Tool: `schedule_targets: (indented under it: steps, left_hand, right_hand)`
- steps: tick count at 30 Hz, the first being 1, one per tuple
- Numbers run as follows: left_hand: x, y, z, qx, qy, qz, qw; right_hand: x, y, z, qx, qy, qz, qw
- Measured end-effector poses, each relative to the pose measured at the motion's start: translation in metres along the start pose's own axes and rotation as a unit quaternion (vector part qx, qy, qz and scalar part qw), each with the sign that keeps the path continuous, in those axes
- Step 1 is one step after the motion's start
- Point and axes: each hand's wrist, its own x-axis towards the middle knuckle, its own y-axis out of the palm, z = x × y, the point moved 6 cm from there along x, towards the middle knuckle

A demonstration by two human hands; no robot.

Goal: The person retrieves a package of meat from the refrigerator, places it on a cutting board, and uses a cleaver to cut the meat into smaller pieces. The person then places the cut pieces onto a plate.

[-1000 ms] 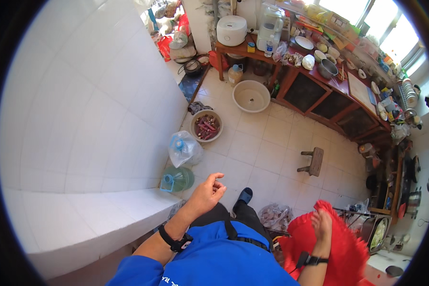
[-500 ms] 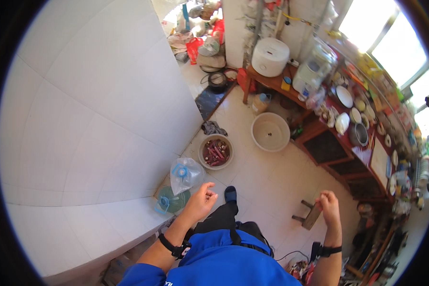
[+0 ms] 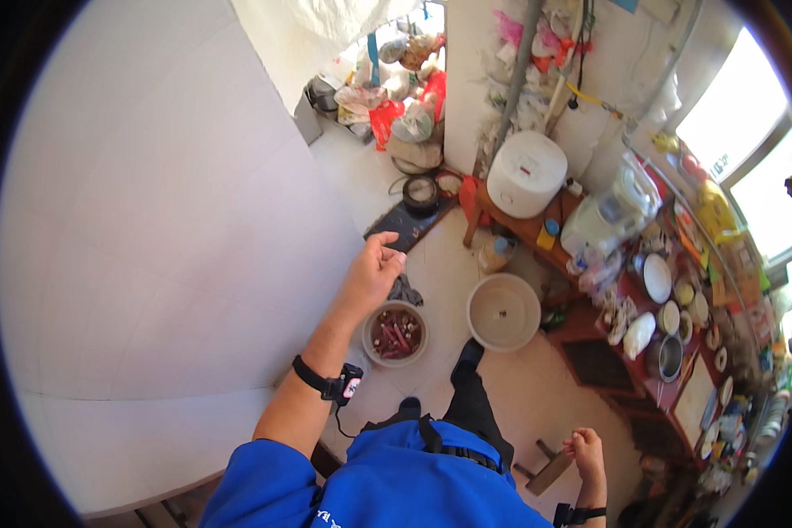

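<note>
I see stuffed plastic bags, red and white (image 3: 394,119), heaped at the top centre of the frame. More crinkled bags, pink and clear (image 3: 512,53), hang just right of them. A yellow packet (image 3: 715,211) stands at the upper right beside the window. Centre right sits a small yellow carton with a blue lid (image 3: 547,236); I can't make out any screen.

My left hand (image 3: 374,273) rose from beside my hip and extended forward above the bowl of red pieces (image 3: 396,333). My right hand (image 3: 587,451) dropped low, fingers curled. The two plastic bottles near my left hand passed from view.
</note>
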Motion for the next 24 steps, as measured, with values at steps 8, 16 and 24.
schedule_targets:
  steps: [8,16,24]
  left_hand:
    - [0.122,-0.051,-0.09,0.032,-0.026,-0.12,0.992]
    - [0.255,-0.13,-0.136,0.017,-0.022,-0.371,0.928]
    - [0.382,-0.225,-0.134,-0.056,0.037,-0.557,0.828]
  right_hand:
    - [0.147,0.006,0.161,-0.107,-0.089,0.122,0.983]
    - [0.18,0.028,0.31,-0.09,-0.178,0.148,0.969]
    - [0.186,0.018,0.372,-0.053,-0.147,0.134,0.979]
